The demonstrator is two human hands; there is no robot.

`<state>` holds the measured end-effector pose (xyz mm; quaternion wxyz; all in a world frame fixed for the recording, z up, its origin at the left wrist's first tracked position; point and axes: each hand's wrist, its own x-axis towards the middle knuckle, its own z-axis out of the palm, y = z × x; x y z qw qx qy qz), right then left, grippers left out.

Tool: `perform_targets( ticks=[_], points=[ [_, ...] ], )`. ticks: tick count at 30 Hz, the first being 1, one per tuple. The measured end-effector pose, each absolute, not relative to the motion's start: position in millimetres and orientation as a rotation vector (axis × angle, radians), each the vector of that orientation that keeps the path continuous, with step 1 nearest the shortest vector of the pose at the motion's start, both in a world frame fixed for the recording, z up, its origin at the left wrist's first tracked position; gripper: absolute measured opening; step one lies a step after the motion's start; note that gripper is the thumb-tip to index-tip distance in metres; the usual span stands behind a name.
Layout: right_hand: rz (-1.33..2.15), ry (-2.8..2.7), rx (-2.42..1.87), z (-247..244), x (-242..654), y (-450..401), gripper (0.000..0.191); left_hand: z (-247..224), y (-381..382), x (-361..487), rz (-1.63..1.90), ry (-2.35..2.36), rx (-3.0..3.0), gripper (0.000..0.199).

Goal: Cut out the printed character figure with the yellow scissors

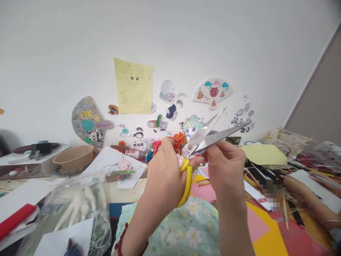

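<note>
Large scissors (189, 146) with one yellow and one red handle are held up in front of my chest, their blades spread apart and pointing up to the right. My left hand (165, 174) is wrapped round the handles. Close beside the lower blade is my right hand (226, 163), its fingers curled together near the pivot; what they pinch, if anything, is hidden behind the blade and fingers. A bit of pale pink material (181, 160) shows behind the pivot.
On the desk lie a plastic bag (99, 199) with white pieces, a tan bowl (74, 156), a red object (17, 220), pink and yellow paper (266, 227), and a phone (257, 195). Another person's hand and arm (306, 199) rest at the right. Drawings hang on the wall.
</note>
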<state>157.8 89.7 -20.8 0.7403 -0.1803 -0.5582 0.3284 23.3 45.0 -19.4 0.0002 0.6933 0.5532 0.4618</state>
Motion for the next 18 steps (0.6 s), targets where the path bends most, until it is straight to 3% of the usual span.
perform_targets(
  ticks=[18],
  points=[
    [0.721,-1.23,-0.368,-20.3,156.2,86.8,0.015,-17.8,41.9,24.2,1.431,1.753,2.187,0.035]
  ],
)
